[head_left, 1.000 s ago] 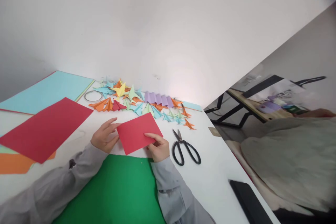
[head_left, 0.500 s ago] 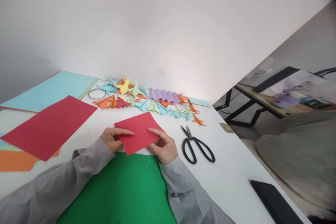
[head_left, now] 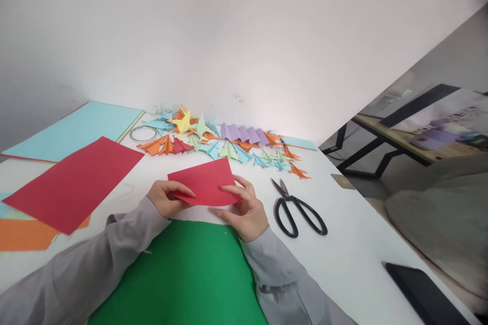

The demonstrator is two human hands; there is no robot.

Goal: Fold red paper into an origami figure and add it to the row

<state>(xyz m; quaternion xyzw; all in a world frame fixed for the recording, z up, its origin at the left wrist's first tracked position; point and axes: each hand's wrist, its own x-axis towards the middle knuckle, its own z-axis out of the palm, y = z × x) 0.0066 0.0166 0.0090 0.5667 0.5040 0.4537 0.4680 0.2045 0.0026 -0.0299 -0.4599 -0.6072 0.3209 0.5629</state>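
A small sheet of red paper is held up between my two hands, above the near edge of the white table. My left hand pinches its left side, with the thumb lying on the front face. On the other side my right hand grips the right edge between the fingers, its thumb extended below the paper's lower edge. Part of the right fingers is hidden behind the sheet. Black-handled scissors lie slightly spread on the table, to the right of my right hand.
A larger red sheet lies at left over orange paper, near a blue sheet stack. Folded paper shapes, a purple pleated strip and a tape roll line the wall. A black phone-like slab rests near right.
The red paper has tilted, and its lower edge has swung up to lie almost level. My right hand has shifted its grip, its thumb now below the sheet. The view has turned slightly left.
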